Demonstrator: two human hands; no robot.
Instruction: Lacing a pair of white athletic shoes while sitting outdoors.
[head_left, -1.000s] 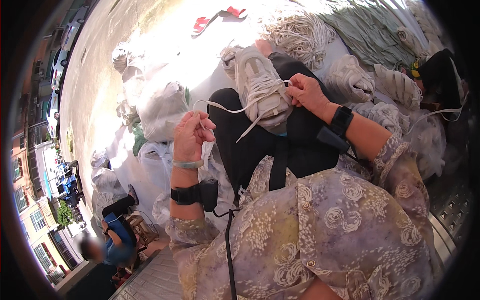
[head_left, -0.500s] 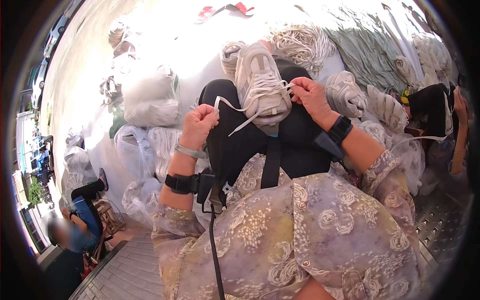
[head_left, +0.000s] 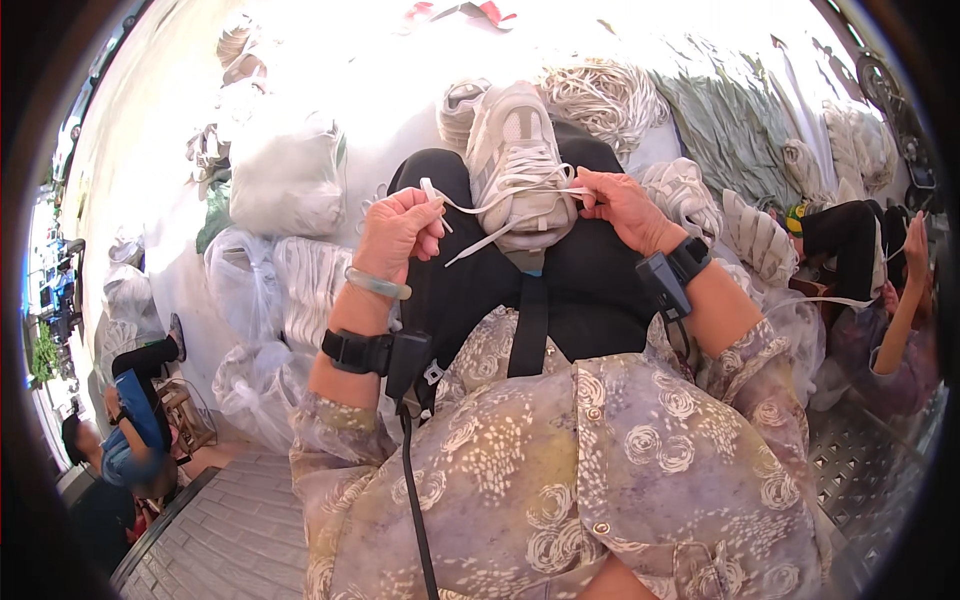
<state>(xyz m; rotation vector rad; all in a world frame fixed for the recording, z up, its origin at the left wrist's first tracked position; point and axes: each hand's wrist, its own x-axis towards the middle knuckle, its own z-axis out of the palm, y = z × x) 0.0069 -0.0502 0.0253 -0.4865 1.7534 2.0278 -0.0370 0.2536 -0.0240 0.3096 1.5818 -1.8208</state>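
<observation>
A pale grey sneaker (head_left: 515,150) rests on my lap, toe pointing away, lying on black trousers. A white shoelace (head_left: 470,205) runs across its eyelets. My left hand (head_left: 398,232) pinches one end of the lace, pulled out to the left of the shoe. My right hand (head_left: 625,205) grips the other part of the lace at the shoe's right side, touching the upper. Both wrists wear black strapped devices; a green bangle sits on the left wrist.
Clear plastic bags of white laces (head_left: 285,180) pile up at left. Bundles of white cord (head_left: 605,95) and more sneakers (head_left: 760,235) lie beyond and to the right. Another person (head_left: 880,270) sits at right; another person (head_left: 130,430) crouches lower left.
The view has shifted, so the shoe sits more central. My left hand has drawn the lace end further out to the left; my right hand stays at the shoe's side.
</observation>
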